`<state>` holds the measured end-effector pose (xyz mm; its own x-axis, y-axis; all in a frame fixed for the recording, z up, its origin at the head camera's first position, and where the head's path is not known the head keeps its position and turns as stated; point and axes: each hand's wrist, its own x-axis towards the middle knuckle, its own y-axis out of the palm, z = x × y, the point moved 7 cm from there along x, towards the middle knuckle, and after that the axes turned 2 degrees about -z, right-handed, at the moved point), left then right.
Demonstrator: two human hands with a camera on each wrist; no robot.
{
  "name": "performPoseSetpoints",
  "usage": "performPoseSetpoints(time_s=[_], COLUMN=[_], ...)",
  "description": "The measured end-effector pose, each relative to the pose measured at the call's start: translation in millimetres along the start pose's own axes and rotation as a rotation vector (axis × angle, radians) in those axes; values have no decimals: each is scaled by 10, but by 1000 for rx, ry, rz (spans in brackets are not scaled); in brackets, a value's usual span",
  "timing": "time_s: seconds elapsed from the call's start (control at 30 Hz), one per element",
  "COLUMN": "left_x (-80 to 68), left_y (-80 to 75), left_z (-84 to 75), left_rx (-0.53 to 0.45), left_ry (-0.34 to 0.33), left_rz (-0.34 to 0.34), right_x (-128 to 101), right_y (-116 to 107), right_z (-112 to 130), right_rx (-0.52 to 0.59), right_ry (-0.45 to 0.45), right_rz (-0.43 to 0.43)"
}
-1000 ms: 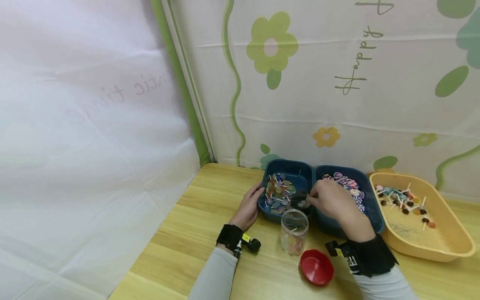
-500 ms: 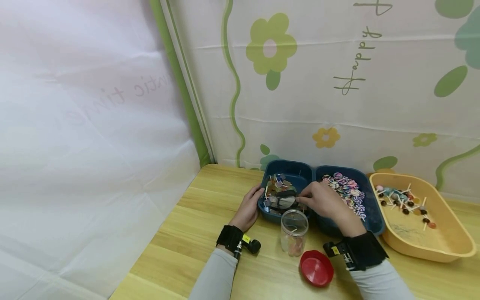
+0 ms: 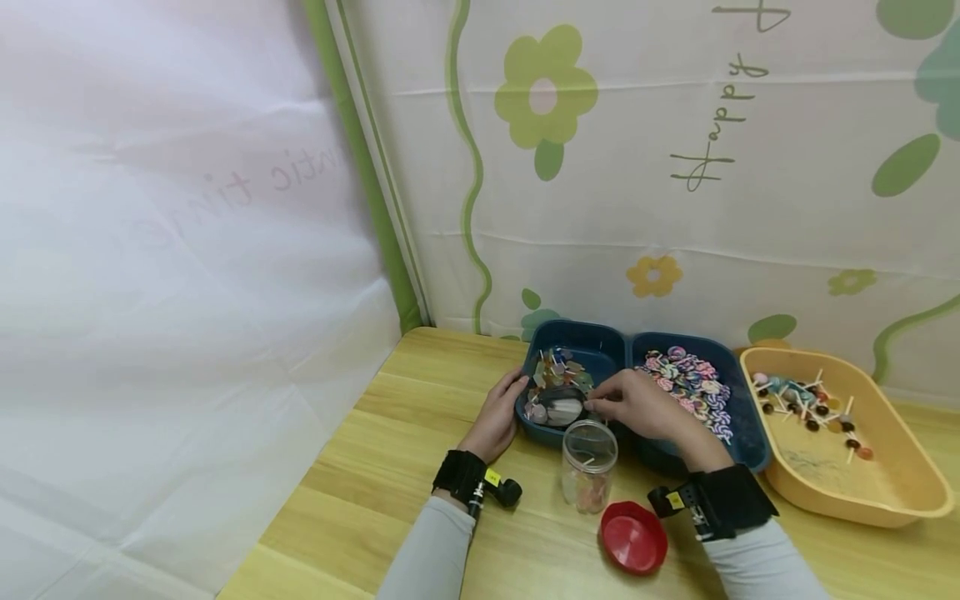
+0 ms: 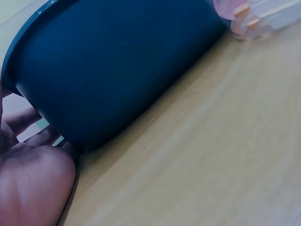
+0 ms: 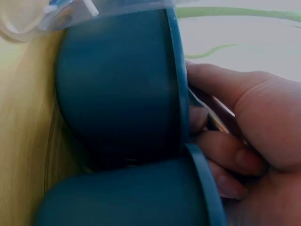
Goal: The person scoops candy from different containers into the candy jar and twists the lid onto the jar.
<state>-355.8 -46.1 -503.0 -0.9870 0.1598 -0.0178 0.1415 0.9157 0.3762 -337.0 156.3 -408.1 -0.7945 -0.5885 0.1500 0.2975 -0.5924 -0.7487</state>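
Note:
My left hand (image 3: 492, 419) grips the outer left side of a blue bin (image 3: 600, 342), with the thumb by its rim. Small translucent lollipops (image 3: 553, 367) lie in that bin. My right hand (image 3: 648, 406) pinches the handle of a shiny metal spoon (image 3: 562, 409), whose bowl rests low among the lollipops. In the right wrist view the thumb and fingers close on the handle (image 5: 216, 115) just over the bin's rim. In front of the bin stands an uncapped clear jar (image 3: 588, 471) with a few pinkish pieces at its bottom.
A red lid (image 3: 633, 539) lies on the wooden table (image 3: 367, 467) near the jar. To the right are a second blue bin (image 3: 750, 417) of swirl-patterned candies and a yellow tray (image 3: 847, 479) with ball lollipops. A printed curtain (image 3: 570, 208) hangs behind.
My right hand has moved left, carrying the spoon from the bin's right side in among the translucent lollipops. The left hand has kept its place on the bin.

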Motion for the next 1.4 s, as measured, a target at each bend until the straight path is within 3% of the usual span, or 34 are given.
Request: performPoseSetpoints(time_s=[0.5,0.83,1.13,1.4], left_x=[0,14,-2,-21], left_y=[6,3,8,38], left_z=[-6,-5,-20,-29], left_rx=[0,-5,-9,-43], left_ry=[6,25,31,17], left_rz=[-18,-16,-2,32], right_x=[-61,-60,-30,-85], right_y=[-106,-144,-79,-219], right_z=[-70,-114,-166,-225], right_rx=[137,198,205,155], right_ry=[-65,-34,-11,-3], right_rz=[-16,-55,-78,-189])
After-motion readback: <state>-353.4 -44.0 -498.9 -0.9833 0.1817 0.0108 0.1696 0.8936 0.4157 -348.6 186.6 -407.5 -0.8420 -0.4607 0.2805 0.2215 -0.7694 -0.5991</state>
